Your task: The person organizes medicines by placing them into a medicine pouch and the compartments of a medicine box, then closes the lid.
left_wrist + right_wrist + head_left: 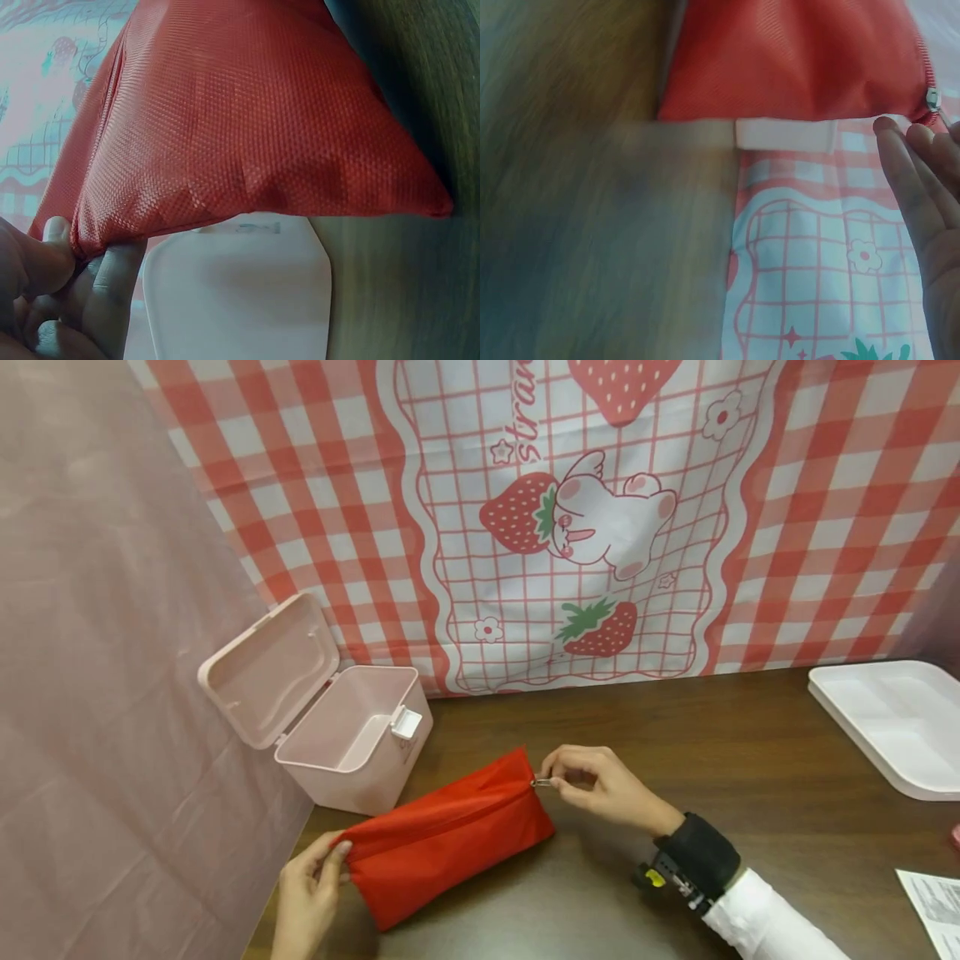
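A red zippered pouch (450, 839) is held up at a slant over the brown table in the head view. My left hand (309, 887) pinches its left end at the zipper line, with the thumb (56, 251) on one side and fingers behind, as the left wrist view shows. At the opposite end my right hand (600, 785) pinches the metal zipper pull (542, 782). The zipper slider (932, 97) sits at that right end, and the zipper runs along the upper part of the pouch. Whatever the pouch contains is hidden.
Behind the pouch stands a pink box (360, 735), its lid (273, 668) swung back to the left. A white divided tray (892, 752) lies at the far right, with a printed paper (933, 902) nearer me. A strawberry-patterned cloth (585, 527) hangs along the back edge.
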### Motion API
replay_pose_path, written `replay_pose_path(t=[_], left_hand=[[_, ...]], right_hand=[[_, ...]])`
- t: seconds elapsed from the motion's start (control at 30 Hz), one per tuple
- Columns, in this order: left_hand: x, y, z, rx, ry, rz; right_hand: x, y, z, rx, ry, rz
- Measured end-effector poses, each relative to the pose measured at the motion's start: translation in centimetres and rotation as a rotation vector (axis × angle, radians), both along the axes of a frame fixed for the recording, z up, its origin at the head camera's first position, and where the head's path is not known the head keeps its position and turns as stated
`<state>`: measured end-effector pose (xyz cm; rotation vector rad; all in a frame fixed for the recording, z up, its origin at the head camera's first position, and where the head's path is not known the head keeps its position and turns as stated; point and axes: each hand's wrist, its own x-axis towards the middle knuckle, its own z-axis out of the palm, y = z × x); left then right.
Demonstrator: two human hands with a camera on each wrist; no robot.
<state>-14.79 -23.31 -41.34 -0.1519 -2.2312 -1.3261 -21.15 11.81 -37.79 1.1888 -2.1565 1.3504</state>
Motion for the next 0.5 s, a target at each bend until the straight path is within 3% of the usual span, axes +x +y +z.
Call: replay_pose_path(t=[0.27, 0.37, 0.5], left_hand=[[0.0, -0.7, -0.4, 0.022, 0.023, -0.143], [0.0, -0.8, -0.3, 0.026, 0.007, -0.177], [0.2, -0.9, -0.1, 0.036, -0.053, -0.187]], right_hand=[[-0.7, -0.6, -1.3, -0.086, -0.067, -0.002], [-0.8, -0.7, -1.2, -0.108, -0.145, 0.027], [-1.4, -0.7, -2.2, -0.075, -0.168, 0.016]])
